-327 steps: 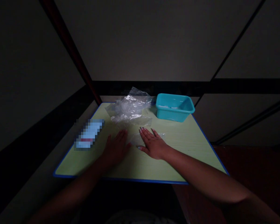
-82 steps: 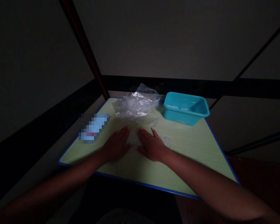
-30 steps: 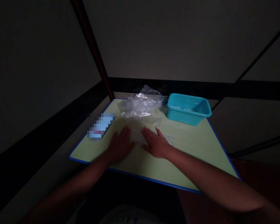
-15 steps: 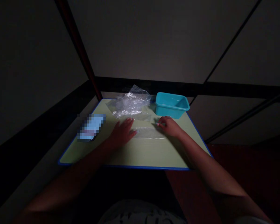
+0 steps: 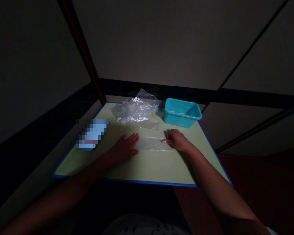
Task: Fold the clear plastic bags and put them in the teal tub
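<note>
A folded clear plastic bag (image 5: 150,144) lies as a flat strip on the table, its long side running left to right. At its left end my left hand (image 5: 123,148) rests palm down, fingers stretched out and thumb spread away from them. My right hand (image 5: 177,140) is at the strip's right end with its fingers curled in and the thumb on the plastic. That hand covers part of the strip, and its grip is partly hidden. Just beyond both hands sits a crumpled heap of clear plastic bags (image 5: 137,112).
A turquoise plastic basin (image 5: 180,120) stands at the back right of the table. On the left lies a blurred-out device (image 5: 91,135) that looks like a phone. The pale table (image 5: 147,168) has a blue edge and stands against dark-banded wall panels (image 5: 161,49).
Both hands have come nearer to me; the left has also shifted left. My right hand has moved from above the strip's far edge down onto its right end. The view has shifted slightly.
</note>
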Demonstrator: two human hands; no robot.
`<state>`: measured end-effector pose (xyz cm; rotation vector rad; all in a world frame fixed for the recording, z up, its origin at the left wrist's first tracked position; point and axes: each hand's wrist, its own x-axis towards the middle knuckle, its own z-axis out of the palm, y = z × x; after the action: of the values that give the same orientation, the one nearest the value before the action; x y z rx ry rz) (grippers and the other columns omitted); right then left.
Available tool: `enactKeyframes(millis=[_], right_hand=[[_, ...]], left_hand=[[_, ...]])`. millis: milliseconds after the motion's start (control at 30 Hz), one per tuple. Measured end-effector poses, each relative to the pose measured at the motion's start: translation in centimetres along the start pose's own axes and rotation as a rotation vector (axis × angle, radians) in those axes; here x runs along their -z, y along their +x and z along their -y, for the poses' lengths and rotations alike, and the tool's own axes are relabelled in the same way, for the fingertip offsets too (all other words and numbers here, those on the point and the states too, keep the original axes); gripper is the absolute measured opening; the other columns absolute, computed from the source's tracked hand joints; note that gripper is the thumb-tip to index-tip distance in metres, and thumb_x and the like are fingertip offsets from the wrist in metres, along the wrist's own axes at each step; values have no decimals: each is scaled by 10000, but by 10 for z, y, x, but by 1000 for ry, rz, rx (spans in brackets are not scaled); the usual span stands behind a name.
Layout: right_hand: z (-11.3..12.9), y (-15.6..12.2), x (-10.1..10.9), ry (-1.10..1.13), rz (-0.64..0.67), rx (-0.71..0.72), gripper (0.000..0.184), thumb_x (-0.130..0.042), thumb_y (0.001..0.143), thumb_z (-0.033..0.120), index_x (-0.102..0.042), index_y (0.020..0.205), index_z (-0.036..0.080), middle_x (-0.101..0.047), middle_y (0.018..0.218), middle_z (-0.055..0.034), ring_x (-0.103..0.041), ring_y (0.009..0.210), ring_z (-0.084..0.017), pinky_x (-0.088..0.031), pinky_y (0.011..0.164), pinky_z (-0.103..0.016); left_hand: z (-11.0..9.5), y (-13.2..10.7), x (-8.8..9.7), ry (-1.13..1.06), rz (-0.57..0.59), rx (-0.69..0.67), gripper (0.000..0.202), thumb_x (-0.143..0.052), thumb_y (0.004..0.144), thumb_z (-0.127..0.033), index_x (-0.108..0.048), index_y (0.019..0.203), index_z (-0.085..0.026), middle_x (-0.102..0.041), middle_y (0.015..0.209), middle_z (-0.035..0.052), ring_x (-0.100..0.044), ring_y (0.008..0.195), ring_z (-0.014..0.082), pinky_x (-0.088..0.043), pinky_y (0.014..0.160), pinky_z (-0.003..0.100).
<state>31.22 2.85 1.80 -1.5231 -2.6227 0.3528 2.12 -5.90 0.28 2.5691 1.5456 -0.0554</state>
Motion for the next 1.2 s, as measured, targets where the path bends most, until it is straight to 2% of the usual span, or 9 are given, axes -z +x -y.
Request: enactKeyframes(millis=[133,367,500,600,700,800,867,1067,1200], right_hand=[[1,-2,2,-26,9,-23,179,-644,850,350,-633,855,171,-622,927,-98,-527,910,-238,-379,746,-309],[-3,-4,-1,-19,29,-47,188,-705,798,355,-619,801,187,-617,894,-93,-519,935,-262,-372,726,-318],[-2,-3,-2,54,16,-22,188,-728,767,323,-597,736,192,-614,877,-77,-511,939,-248,-373,753,-317],[-3,-3,-2,165,-2,-27,173,-701,774,290,-570,718,191,-610,796,-52,-525,860,-220,-381,720,-303],[-5,-3,-3,324,25,-30,118,-643,805,269,-563,802,181,-627,762,-25,-553,732,-171,-406,647,-269],[-9,-4,-4,470,78,-20,170,-638,796,277,-565,895,160,-665,804,-38,-600,723,-162,-439,628,-255],[-11,-5,-3,525,104,-24,196,-657,769,296,-580,874,150,-674,794,-48,-611,718,-170,-445,621,-258],[-15,-12,9,514,169,-74,217,-714,675,355,-612,706,166,-626,637,-2,-527,595,-150,-363,540,-252],[-12,-23,17,496,226,-102,230,-699,690,371,-585,629,181,-605,572,7,-506,556,-146,-328,523,-256]], left_hand=[[2,9,7,31,-9,-28,618,-309,982,-460,-276,1488,-107,-225,1564,161,-198,1459,261,-160,1148,549],[19,31,14,-58,-58,-155,681,-334,962,-504,-224,1506,-109,-210,1571,160,-195,1459,252,-228,1145,450],[19,24,8,-81,1,-224,653,-339,966,-488,-212,1516,-161,-240,1566,135,-224,1452,233,-232,1144,419],[16,18,6,-71,27,-241,648,-336,970,-487,-175,1524,-191,-215,1574,117,-203,1459,218,-191,1156,443],[13,17,5,-63,22,-263,670,-372,958,-497,-169,1526,-204,-191,1579,109,-191,1462,218,-157,1163,463],[11,19,0,-65,-7,-325,680,-411,941,-518,-180,1523,-254,-196,1583,76,-188,1462,225,-141,1164,481],[11,19,-3,-70,-33,-357,657,-411,942,-522,-192,1518,-294,-204,1584,53,-185,1463,229,-127,1165,492],[10,17,-4,-66,-70,-364,656,-384,945,-560,-199,1516,-296,-209,1582,42,-199,1460,238,-128,1163,504],[9,16,-2,-68,-81,-373,652,-369,947,-576,-215,1513,-292,-227,1577,46,-227,1452,231,-135,1165,488]])
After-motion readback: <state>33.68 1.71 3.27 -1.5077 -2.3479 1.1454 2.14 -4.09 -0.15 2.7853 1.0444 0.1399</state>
